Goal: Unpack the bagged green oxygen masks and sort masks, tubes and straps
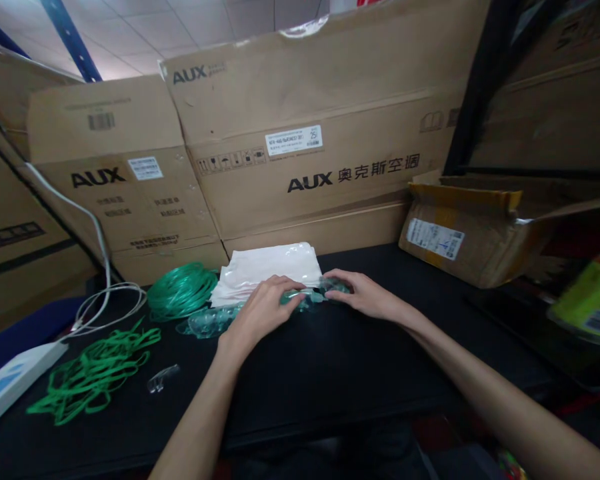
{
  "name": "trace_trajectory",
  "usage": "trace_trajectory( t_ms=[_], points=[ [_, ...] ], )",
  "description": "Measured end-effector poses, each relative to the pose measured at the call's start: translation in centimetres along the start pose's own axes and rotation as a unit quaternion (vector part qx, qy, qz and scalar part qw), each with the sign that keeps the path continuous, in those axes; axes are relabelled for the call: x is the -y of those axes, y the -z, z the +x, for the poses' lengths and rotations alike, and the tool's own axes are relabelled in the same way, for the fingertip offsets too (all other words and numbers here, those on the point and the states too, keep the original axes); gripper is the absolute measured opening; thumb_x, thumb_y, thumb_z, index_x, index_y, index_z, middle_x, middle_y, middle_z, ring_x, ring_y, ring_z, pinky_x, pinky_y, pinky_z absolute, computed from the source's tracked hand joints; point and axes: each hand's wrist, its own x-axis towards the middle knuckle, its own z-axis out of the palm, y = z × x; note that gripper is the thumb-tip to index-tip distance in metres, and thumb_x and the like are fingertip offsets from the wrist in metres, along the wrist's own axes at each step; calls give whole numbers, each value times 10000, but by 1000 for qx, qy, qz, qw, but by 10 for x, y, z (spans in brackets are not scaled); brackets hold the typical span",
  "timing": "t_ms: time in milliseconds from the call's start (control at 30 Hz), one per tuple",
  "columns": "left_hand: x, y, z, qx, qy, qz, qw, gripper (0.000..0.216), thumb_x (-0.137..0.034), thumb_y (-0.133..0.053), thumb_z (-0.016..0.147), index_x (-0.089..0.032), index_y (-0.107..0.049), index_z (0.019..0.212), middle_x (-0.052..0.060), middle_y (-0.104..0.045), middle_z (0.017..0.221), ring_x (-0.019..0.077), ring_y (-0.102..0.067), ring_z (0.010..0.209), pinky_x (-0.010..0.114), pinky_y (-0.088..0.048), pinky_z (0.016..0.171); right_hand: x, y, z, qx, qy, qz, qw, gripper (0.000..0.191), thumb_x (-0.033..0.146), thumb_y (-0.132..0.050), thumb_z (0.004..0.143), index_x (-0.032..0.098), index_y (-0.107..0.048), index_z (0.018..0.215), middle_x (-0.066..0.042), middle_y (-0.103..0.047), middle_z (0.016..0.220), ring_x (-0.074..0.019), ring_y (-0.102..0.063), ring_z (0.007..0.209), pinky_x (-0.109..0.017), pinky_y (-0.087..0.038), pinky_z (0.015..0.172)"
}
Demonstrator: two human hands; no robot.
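On the black table, my left hand (pixel 265 308) curves over a row of translucent green plastic pieces (pixel 213 323), its thumb and fingers resting on them near their right end. At that end my right hand (pixel 364 295) has its thumb and fingers closed on a similar clear green piece (pixel 336 285). What the pieces are cannot be made out. Just behind my left hand lies a stack of white sheets or bags (pixel 270 263). A coil of shiny green tubing (pixel 180 291) sits to the left of the stack.
A tangle of green bands (pixel 97 377) and a small clear plastic piece (pixel 163 378) lie at left. A white power strip (pixel 17 383) and white cable (pixel 105 250) are farther left. Large cardboard boxes (pixel 320 213) stand behind; an open carton (pixel 460 233) sits at right.
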Motion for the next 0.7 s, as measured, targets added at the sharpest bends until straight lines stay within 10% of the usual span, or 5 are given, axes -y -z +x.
trace_trajectory(
  t_ms=[700],
  points=[
    [14, -14, -7, -16, -24, -78, 996, 230, -302, -656, 959, -240, -728, 1168, 38, -762, 1169, 218, -676, 1120, 373, -481, 1019, -2, -20, -3, 15, 32, 33, 999, 352, 379, -487, 1028, 278, -728, 1265, -24, -714, 1322, -283, -640, 1268, -456, -439, 1121]
  ],
)
